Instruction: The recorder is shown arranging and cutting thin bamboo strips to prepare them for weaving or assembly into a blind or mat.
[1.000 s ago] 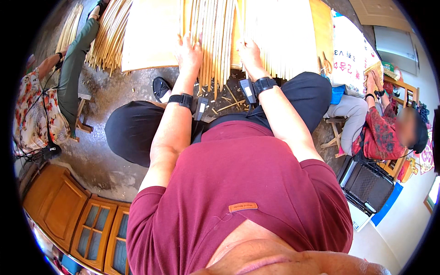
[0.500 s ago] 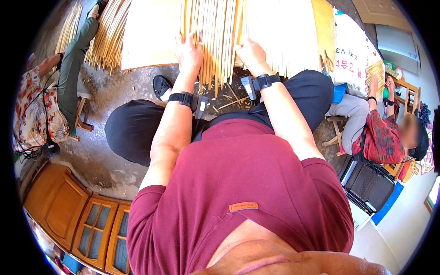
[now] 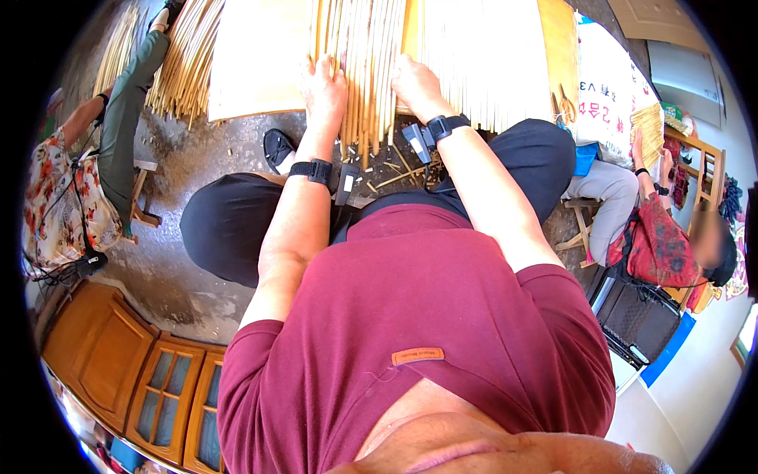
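Observation:
Long, thin tan sticks point(image 3: 367, 87) lie side by side on the table, their near ends hanging unevenly over its front edge. My left hand point(image 3: 324, 91) rests along their left side, fingers stretched forward and slightly apart, the thumb touching the outer sticks. At the right side my right hand point(image 3: 418, 85) is closed, its curled fingers against the outermost sticks; what lies inside the fingers is mostly hidden. Black straps with small grey devices are on both my wrists.
Pale thin sticks point(image 3: 466, 79) lie to the right on the table, near scissors point(image 3: 565, 107) and a white printed sack point(image 3: 608, 99). A stick bundle point(image 3: 185, 67) overhangs at left. Stick scraps point(image 3: 395, 178) litter the floor. Co-workers sit left and right.
My right hand has moved left and slightly forward, up against the sticks, and the stick group looks narrower. My left hand has barely shifted. The right co-worker's arms have moved.

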`<state>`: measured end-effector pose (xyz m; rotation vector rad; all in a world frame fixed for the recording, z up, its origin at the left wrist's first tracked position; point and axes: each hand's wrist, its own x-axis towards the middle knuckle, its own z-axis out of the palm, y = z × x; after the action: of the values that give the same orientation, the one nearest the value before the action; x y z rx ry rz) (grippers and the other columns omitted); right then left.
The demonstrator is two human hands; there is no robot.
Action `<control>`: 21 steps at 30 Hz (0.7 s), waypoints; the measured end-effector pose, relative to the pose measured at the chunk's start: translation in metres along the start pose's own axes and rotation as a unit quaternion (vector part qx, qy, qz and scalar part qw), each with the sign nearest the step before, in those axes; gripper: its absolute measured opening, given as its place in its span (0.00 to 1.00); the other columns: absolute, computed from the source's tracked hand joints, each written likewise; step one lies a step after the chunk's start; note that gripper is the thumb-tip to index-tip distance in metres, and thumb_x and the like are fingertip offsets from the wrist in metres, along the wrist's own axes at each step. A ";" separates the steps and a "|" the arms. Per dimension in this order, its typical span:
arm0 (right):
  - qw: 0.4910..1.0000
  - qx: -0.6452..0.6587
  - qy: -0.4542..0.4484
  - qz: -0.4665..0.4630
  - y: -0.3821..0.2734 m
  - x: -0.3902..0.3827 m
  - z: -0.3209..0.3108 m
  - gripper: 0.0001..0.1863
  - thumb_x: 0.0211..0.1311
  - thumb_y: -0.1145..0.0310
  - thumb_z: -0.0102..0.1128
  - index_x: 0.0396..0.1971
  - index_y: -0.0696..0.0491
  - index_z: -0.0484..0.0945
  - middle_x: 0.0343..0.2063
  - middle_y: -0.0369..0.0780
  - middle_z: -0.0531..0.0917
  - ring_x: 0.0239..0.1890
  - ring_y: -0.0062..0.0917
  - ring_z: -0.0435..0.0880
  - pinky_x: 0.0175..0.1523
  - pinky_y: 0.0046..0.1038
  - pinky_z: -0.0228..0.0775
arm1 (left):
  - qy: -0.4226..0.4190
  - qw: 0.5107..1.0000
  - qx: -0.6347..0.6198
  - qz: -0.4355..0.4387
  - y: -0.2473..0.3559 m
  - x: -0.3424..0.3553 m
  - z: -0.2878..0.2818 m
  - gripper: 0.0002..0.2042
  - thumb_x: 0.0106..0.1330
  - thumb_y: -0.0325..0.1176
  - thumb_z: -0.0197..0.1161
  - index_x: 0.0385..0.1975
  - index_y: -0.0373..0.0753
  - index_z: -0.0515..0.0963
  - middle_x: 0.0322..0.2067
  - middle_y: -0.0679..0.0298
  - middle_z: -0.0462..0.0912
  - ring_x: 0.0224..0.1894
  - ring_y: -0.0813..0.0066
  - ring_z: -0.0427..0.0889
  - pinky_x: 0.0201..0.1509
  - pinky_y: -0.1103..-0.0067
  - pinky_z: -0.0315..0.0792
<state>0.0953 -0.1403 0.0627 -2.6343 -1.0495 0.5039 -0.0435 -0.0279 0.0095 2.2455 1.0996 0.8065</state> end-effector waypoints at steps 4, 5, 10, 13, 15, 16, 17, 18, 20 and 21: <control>1.000 0.009 -0.024 -0.008 -0.013 0.001 -0.007 0.14 0.61 0.67 0.45 0.40 0.61 0.74 0.32 0.53 0.82 0.37 0.45 0.83 0.44 0.42 0.74 | 0.000 1.000 0.014 0.001 -0.006 -0.003 -0.002 0.21 0.55 0.31 0.64 0.50 0.38 0.73 0.59 0.40 0.60 0.63 0.43 0.58 0.65 0.57 0.55; 0.999 0.027 -0.026 0.016 -0.006 0.005 -0.004 0.14 0.60 0.67 0.46 0.40 0.61 0.74 0.32 0.54 0.82 0.38 0.45 0.83 0.44 0.41 0.74 | -0.010 1.000 0.017 0.000 -0.004 -0.002 -0.002 0.21 0.56 0.32 0.64 0.52 0.39 0.72 0.60 0.39 0.59 0.64 0.43 0.57 0.65 0.57 0.55; 1.000 0.017 0.023 -0.001 0.000 0.001 -0.013 0.11 0.58 0.68 0.49 0.38 0.58 0.73 0.31 0.52 0.82 0.38 0.44 0.82 0.42 0.42 0.73 | -0.047 0.994 0.092 0.038 0.020 -0.002 -0.021 0.24 0.63 0.44 0.58 0.59 0.47 0.67 0.65 0.46 0.54 0.68 0.46 0.50 0.66 0.52 0.50; 0.998 0.046 0.043 -0.014 -0.005 -0.003 -0.010 0.10 0.59 0.65 0.51 0.38 0.54 0.72 0.30 0.49 0.82 0.36 0.44 0.82 0.41 0.43 0.73 | -0.088 0.975 0.160 0.126 0.030 -0.006 -0.018 0.26 0.65 0.50 0.53 0.62 0.52 0.64 0.67 0.56 0.53 0.70 0.52 0.46 0.66 0.48 0.45; 0.997 0.058 0.058 -0.005 -0.003 -0.002 -0.004 0.10 0.60 0.64 0.51 0.38 0.53 0.72 0.29 0.48 0.82 0.36 0.44 0.82 0.41 0.42 0.73 | -0.145 0.957 0.204 0.150 0.030 -0.013 -0.013 0.27 0.66 0.54 0.48 0.64 0.53 0.61 0.69 0.66 0.52 0.71 0.59 0.44 0.68 0.48 0.40; 0.995 0.069 0.074 0.005 -0.001 -0.001 -0.002 0.10 0.60 0.63 0.52 0.37 0.51 0.73 0.28 0.48 0.82 0.35 0.44 0.81 0.41 0.42 0.73 | -0.146 0.956 0.203 0.150 0.030 -0.014 -0.011 0.27 0.66 0.54 0.48 0.64 0.53 0.61 0.69 0.66 0.52 0.71 0.59 0.44 0.68 0.48 0.40; 0.995 0.068 0.073 0.006 0.000 0.000 -0.001 0.10 0.60 0.63 0.52 0.37 0.51 0.73 0.28 0.48 0.82 0.35 0.44 0.81 0.41 0.42 0.73 | -0.161 0.951 0.214 0.154 0.030 -0.016 -0.010 0.28 0.66 0.54 0.48 0.65 0.53 0.60 0.69 0.67 0.51 0.71 0.59 0.44 0.68 0.47 0.41; 0.993 0.095 0.069 0.018 0.002 0.001 0.000 0.09 0.60 0.63 0.53 0.36 0.51 0.73 0.28 0.48 0.82 0.35 0.44 0.81 0.41 0.42 0.73 | -0.176 0.946 0.224 0.158 0.030 -0.016 -0.008 0.29 0.66 0.55 0.47 0.66 0.52 0.58 0.69 0.68 0.51 0.71 0.60 0.44 0.67 0.47 0.41; 0.989 0.125 0.066 0.030 0.003 0.003 -0.002 0.08 0.60 0.63 0.53 0.35 0.51 0.74 0.27 0.47 0.82 0.35 0.44 0.81 0.41 0.42 0.73 | -0.186 0.945 0.218 0.155 0.034 -0.015 -0.011 0.30 0.66 0.55 0.47 0.66 0.52 0.57 0.69 0.70 0.50 0.72 0.60 0.43 0.68 0.47 0.39; 0.992 0.111 0.067 0.011 0.003 0.004 -0.003 0.09 0.60 0.62 0.53 0.34 0.51 0.74 0.27 0.47 0.82 0.34 0.44 0.82 0.41 0.42 0.73 | -0.189 0.944 0.221 0.156 0.036 -0.015 -0.012 0.30 0.66 0.56 0.47 0.66 0.52 0.57 0.69 0.70 0.50 0.72 0.60 0.42 0.68 0.47 0.38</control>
<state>0.1014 -0.1397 0.0634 -2.4484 -0.8722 0.4155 -0.0407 -0.0575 0.0370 2.8464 0.8061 0.2209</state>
